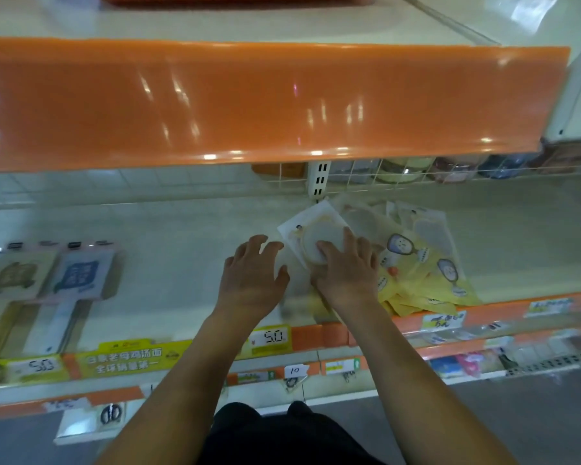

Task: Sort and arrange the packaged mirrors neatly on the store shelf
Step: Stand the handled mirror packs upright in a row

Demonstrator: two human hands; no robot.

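Nearest the camera, two bare forearms reach over the front edge of the shelf (168, 263), past the yellow price tags (270, 337) clipped along that edge. The left hand (253, 276) hovers just above the bare shelf surface with its fingers spread and loosely bent, its grip released and holding nothing. Just beside it, the right hand (346, 268) lies with straight fingers pressed flat on a white packaged mirror (311, 229), which sits tilted, one corner pointing toward the back of the shelf; that grip is also released, pressing rather than grasping.

Touching and partly under that pack, a loose heap of yellow packaged mirrors (420, 263) spreads from the front edge back toward the wire divider (399, 176), overlapping at different angles. Toward the left end of the shelf, well apart, other carded goods (71, 276) lie flat in a row.

By the look of it, the sorting is at an early stage: the heap is unordered, no neat row of mirrors shows yet, and the middle of the shelf is free to receive them. Most of the work seems left.
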